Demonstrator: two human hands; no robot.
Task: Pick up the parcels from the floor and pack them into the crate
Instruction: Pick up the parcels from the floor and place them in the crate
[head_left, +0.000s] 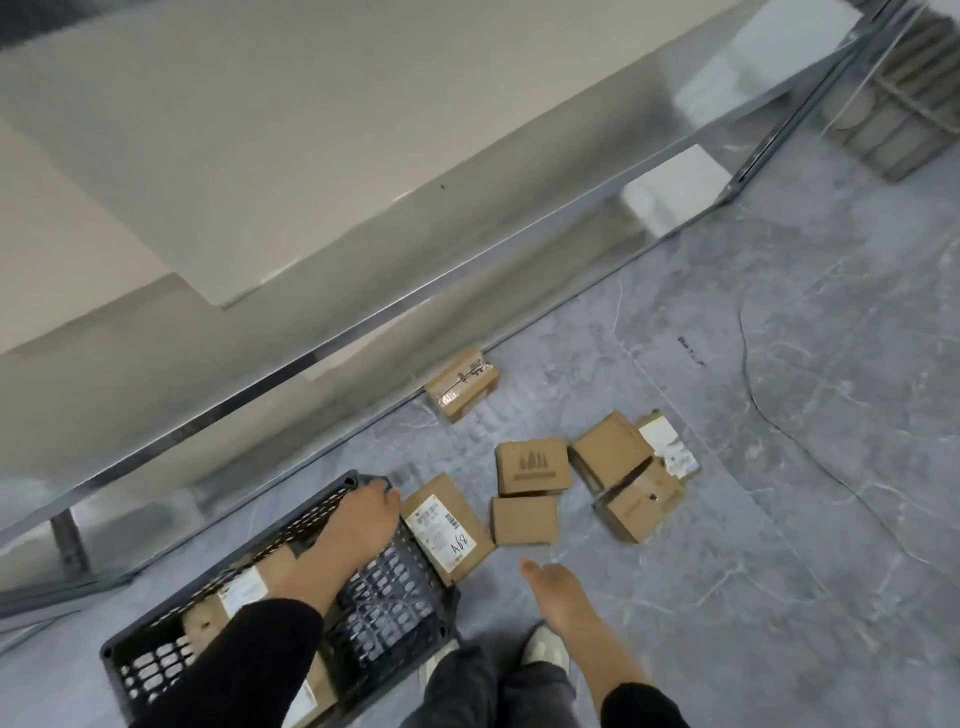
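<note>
Beside the crate (395, 618), on the floor (779, 467), at least six loose parcels (524, 519) lie unpacked, the labelled parcel (447, 525) nearest, while a few packed parcels (239, 592) sit inside, the left hand (363, 514) grips the crate's far rim and the right hand (556, 579) reaches out relaxed and empty, so the job looks under half done.

The person is wearing a black long-sleeved top. The left sleeve (244, 670) is ending at a plain cuff well behind the left grip (358, 525), and the right sleeve (644, 706) is ending likewise well behind the right grip (558, 587); each forearm is showing bare. Dark grey trousers (483, 691), loosely creased, are appearing below and between the grips. An off-white shoe (545, 647) is showing just under the right grip's wrist; a second pale shoe (436, 660) is showing partly, nearer the left sleeve.
</note>
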